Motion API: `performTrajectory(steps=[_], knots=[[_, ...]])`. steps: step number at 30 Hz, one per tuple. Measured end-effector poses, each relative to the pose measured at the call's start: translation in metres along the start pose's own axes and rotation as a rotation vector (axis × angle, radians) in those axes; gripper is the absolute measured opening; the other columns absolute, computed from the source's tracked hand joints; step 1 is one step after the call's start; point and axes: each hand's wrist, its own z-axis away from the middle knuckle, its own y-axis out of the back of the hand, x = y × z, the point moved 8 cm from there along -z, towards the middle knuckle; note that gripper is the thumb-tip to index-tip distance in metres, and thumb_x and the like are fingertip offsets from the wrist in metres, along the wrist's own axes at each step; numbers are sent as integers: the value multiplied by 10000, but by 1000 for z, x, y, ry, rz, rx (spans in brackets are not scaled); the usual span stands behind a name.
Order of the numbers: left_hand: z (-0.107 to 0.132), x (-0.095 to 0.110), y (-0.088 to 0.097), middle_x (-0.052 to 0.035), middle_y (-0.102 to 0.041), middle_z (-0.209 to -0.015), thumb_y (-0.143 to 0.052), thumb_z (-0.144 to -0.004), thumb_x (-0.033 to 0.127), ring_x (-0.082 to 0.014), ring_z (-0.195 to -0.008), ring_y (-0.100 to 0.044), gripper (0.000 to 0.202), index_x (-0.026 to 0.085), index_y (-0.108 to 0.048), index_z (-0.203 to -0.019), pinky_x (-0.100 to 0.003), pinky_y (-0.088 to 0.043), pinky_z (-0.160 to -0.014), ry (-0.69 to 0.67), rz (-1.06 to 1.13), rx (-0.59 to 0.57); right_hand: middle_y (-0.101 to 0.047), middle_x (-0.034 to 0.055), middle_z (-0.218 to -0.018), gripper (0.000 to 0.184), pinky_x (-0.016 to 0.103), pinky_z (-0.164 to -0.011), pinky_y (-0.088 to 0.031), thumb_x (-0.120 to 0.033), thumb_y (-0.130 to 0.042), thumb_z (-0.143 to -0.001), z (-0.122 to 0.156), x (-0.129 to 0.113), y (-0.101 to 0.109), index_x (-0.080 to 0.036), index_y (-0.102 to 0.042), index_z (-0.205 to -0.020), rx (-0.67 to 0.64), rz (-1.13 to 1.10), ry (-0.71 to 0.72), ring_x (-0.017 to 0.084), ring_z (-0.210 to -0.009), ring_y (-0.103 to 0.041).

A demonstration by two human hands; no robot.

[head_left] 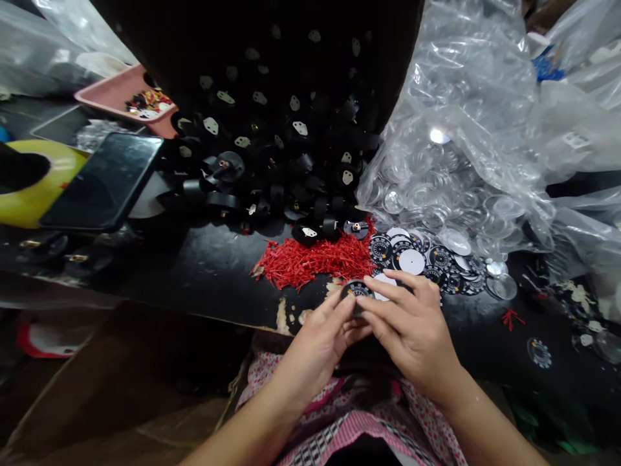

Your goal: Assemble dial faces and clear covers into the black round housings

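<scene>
A small round black gauge [358, 290] with a printed dial face is held near the table's front edge. My left hand [326, 330] grips it from the left, thumb on its rim and fingers beneath. From the right, my right hand [412, 317] has its fingertips closed on the opposite edge. Just behind my hands lies a heap of thin red pointers [310, 259]. Loose printed dial discs [440, 257], some showing a white back [411, 261], spread beside and behind my right hand. Part of the gauge is hidden by my fingers.
Many black gauge housings [226, 167] spill from a dark container behind the pointers. A plastic bag [466, 123] of clear round covers [427, 168] stands right. At left are a phone [104, 184], a yellow tape roll [53, 158] and a pink tray [109, 96]. One dial disc [539, 353] lies far right.
</scene>
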Motion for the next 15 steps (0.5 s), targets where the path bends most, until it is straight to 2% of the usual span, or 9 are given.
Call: performTrajectory(steps=[3, 5, 8, 11, 13, 15], knots=[[7, 7, -1, -24, -630, -1392, -657, -895, 329, -227, -1288, -577, 343, 289, -650, -1235, -379, -486, -1073, -133, -257, -28, -731, 35, -956, 167, 404, -880, -438, -289, -515, -992, -8, 18, -2, -233, -673, -982, -34, -136, -208, 228, -989, -602], [13, 11, -4, -8, -593, -1437, -650, -900, 320, -205, -1370, -496, 400, 302, -614, -1298, -363, -385, -1162, -228, -437, -52, -662, 33, -810, 304, 353, -750, -429, -325, -402, -1029, -12, 23, -8, -213, -610, -837, -72, -138, -286, 200, -813, -582], [16, 14, -10, -8, -566, -1465, -613, -921, 339, -193, -1417, -433, 426, 298, -581, -1343, -355, -294, -1212, -307, -616, -87, -544, 13, -667, 397, 335, -665, -357, -282, -292, -1038, -14, 21, -14, -221, -476, -692, -33, -68, -270, 176, -662, -492], [15, 17, -11, -11, -537, -1492, -585, -931, 366, -201, -1423, -424, 434, 297, -564, -1359, -358, -293, -1210, -317, -678, -80, -507, -1, -633, 397, 332, -669, -332, -255, -291, -1034, -14, 15, -18, -224, -451, -672, 41, -86, -229, 165, -629, -455], [18, 16, -2, -15, -540, -1489, -583, -927, 373, -211, -1418, -434, 440, 293, -561, -1359, -358, -318, -1197, -275, -703, -68, -526, -8, -633, 393, 326, -689, -340, -274, -330, -1036, -15, 13, -22, -216, -484, -678, 11, -154, -220, 158, -634, -470], [31, 15, 21, -25, -569, -1462, -588, -916, 387, -234, -1385, -479, 430, 288, -580, -1335, -373, -368, -1168, -217, -741, -14, -597, -8, -689, 352, 313, -720, -361, -301, -401, -1029, -15, 10, -29, -207, -554, -727, -118, -274, -222, 151, -683, -530]])
